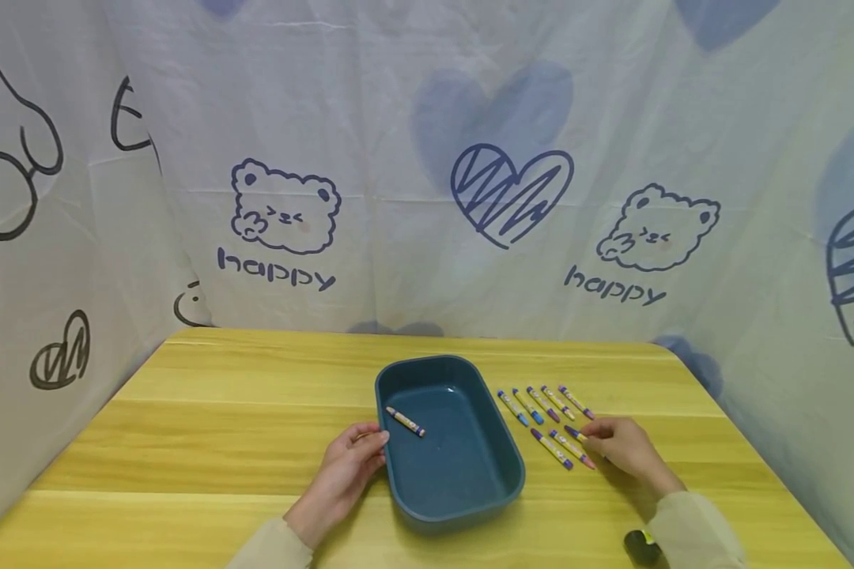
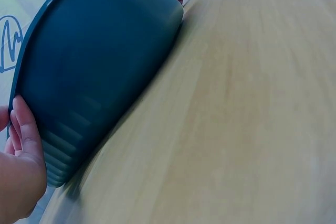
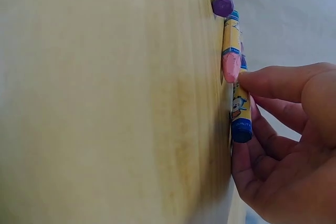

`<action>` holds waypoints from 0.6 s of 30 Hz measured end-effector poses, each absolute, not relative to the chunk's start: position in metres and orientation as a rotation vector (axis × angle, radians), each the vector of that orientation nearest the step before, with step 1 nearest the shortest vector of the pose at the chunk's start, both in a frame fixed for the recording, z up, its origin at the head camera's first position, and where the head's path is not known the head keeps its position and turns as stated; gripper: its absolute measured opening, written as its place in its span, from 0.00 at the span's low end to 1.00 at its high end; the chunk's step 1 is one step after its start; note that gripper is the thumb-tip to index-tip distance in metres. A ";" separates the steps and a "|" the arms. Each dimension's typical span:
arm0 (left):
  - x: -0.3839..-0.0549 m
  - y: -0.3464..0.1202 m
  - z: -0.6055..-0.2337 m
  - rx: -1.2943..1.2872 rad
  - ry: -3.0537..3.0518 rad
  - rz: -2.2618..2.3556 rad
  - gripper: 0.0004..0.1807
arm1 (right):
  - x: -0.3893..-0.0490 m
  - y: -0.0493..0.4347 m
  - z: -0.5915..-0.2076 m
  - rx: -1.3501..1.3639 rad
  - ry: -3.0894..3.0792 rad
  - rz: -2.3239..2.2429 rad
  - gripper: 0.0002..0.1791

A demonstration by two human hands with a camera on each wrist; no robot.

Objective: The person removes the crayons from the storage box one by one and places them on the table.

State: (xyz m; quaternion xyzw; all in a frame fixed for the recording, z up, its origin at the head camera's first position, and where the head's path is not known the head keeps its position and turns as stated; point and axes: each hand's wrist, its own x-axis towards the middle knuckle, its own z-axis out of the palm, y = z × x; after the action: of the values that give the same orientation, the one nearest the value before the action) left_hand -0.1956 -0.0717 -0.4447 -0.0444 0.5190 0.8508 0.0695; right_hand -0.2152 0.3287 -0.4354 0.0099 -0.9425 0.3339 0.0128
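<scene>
My left hand [image 1: 345, 474] holds the left wall of a deep blue-green plastic bin [image 1: 448, 466], thumb at the rim and fingers against the outside. One paper-wrapped crayon [image 1: 405, 421] lies inside, near the bin's left wall. To the right of the bin, my right hand [image 1: 626, 446] pinches a yellow-wrapped crayon with a dark blue end [image 3: 241, 108] between thumb and fingers, low over the table. Close beside it lie a pink-tipped crayon [image 3: 231, 66] and a purple-ended crayon [image 3: 223, 4]. Behind these, several more crayons [image 1: 543, 405] form a slanted row.
The wood-grain table [image 1: 256, 419] spreads out on both sides of the bin. A small black object with a yellow-green patch [image 1: 640, 547] sits by my right sleeve [image 1: 693, 529]. A pale printed curtain [image 1: 398, 197] hangs behind the table and along its sides.
</scene>
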 end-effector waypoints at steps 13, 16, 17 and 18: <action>-0.198 -0.071 -0.446 -0.161 1.555 2.560 0.07 | -0.214 0.327 -0.433 0.047 -2.946 1.040 0.10; -0.198 -0.071 -0.446 -0.162 1.558 2.560 0.07 | -0.214 0.327 -0.432 0.036 -2.927 1.058 0.11; -0.198 -0.071 -0.446 -0.162 1.560 2.559 0.07 | -0.214 0.327 -0.432 0.027 -2.918 1.066 0.11; -0.198 -0.071 -0.446 -0.161 1.561 2.559 0.07 | -0.214 0.327 -0.432 0.023 -2.911 1.070 0.12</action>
State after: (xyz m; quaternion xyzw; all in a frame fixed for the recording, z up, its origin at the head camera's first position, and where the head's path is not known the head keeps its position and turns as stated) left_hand -0.1981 -0.0709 -0.4463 -0.0537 0.5188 0.8503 0.0697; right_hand -0.2141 0.3273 -0.4316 0.0074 -0.9384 0.3449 0.0198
